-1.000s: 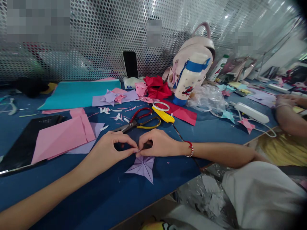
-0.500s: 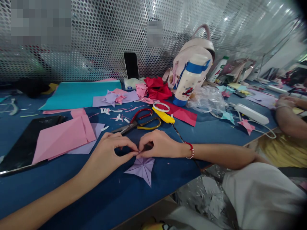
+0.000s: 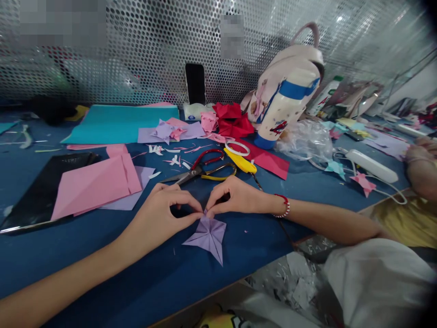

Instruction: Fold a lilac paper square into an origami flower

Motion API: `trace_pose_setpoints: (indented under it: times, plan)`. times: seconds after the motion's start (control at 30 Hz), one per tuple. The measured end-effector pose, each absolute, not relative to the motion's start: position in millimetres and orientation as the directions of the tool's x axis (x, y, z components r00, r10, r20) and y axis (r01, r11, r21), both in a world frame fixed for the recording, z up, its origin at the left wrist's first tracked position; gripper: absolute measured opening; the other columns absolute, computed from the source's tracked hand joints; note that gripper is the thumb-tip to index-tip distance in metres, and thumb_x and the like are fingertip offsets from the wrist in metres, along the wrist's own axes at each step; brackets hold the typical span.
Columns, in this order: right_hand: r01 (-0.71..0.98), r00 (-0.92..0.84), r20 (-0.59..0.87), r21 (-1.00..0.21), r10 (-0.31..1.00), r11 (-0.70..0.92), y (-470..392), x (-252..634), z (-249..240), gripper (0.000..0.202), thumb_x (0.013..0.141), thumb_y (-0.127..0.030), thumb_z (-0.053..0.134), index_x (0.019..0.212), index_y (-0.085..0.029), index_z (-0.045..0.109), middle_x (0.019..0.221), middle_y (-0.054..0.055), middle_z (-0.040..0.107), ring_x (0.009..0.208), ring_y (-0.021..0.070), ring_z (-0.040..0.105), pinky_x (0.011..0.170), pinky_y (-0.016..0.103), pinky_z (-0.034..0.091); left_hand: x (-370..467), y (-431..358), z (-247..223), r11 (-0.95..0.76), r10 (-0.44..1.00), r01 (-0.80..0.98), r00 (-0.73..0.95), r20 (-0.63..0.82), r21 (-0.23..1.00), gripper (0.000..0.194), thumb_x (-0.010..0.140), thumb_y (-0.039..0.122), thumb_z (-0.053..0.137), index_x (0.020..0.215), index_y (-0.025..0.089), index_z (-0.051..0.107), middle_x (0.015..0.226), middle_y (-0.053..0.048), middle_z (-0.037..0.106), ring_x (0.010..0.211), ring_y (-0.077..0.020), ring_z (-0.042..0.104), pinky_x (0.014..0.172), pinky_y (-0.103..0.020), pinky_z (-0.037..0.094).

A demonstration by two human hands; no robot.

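Observation:
A purple folded paper star hangs just over the blue table, its creased points spread toward me. My left hand pinches its upper tip between thumb and forefinger. From the other side my right hand, with a red beaded bracelet at the wrist, pinches the same tip. The fingertips of both hands meet there and partly hide it. Just beyond my hands lie scissors with red and yellow handles, blades pointing left, and a yellow-handled tool beside them.
Pink paper sheets overlap a black tablet-like slab at left. Behind are turquoise paper, red folded paper, a propped phone, a bottle and a backpack. Another person's arm rests at right.
The view has shifted a little, so most things sit further right in it. Both hands still pinch the star's tip, and the star has turned slightly, its tip showing more between the fingers.

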State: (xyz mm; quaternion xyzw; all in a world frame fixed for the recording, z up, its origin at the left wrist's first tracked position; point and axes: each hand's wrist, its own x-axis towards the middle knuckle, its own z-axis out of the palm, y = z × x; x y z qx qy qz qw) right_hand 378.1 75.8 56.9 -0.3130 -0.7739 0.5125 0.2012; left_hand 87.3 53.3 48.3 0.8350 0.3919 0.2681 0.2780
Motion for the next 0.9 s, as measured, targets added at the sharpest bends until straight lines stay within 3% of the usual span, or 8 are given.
trace_pose_setpoints:
  times: [0.2, 0.47, 0.9]
  plan:
    - [0.283, -0.717, -0.021, -0.922, 0.697, 0.264, 75.2, 377.0, 57.5, 0.026, 0.106, -0.046, 0.109, 0.097, -0.022, 0.102, 0.098, 0.004, 0.097, 0.091, 0.0213, 0.087, 0.086, 0.028, 0.063, 88.0, 54.8, 50.1, -0.598, 0.763, 0.468, 0.580, 0.285, 0.650, 0.016, 0.107, 0.047, 0.088, 0.093, 0.041, 0.095, 0.093, 0.012, 0.093, 0.084, -0.0187, 0.075, 0.095, -0.044, 0.043]
    - [0.295, -0.710, -0.024, -0.918, 0.704, 0.266, 73.6, 374.5, 58.8, 0.009, 0.104, -0.025, 0.104, 0.096, -0.023, 0.101, 0.095, 0.000, 0.096, 0.086, 0.0178, 0.083, 0.081, 0.026, 0.060, 87.9, 47.6, 36.0, -0.725, 0.682, 0.455, 0.578, 0.448, 0.517, 0.022, 0.117, 0.039, 0.079, 0.099, 0.037, 0.092, 0.103, 0.009, 0.095, 0.090, -0.0205, 0.074, 0.099, -0.047, 0.038]
    - [0.283, -0.731, -0.002, -0.911, 0.682, 0.300, 74.1, 373.7, 58.6, 0.013, 0.104, -0.025, 0.100, 0.092, -0.022, 0.096, 0.089, -0.002, 0.091, 0.082, 0.0166, 0.078, 0.081, 0.026, 0.055, 88.2, 45.7, 38.1, -0.799, 0.602, 0.456, 0.609, 0.516, 0.393, 0.022, 0.123, 0.034, 0.077, 0.105, 0.036, 0.090, 0.108, 0.010, 0.097, 0.093, -0.0204, 0.074, 0.099, -0.047, 0.038]
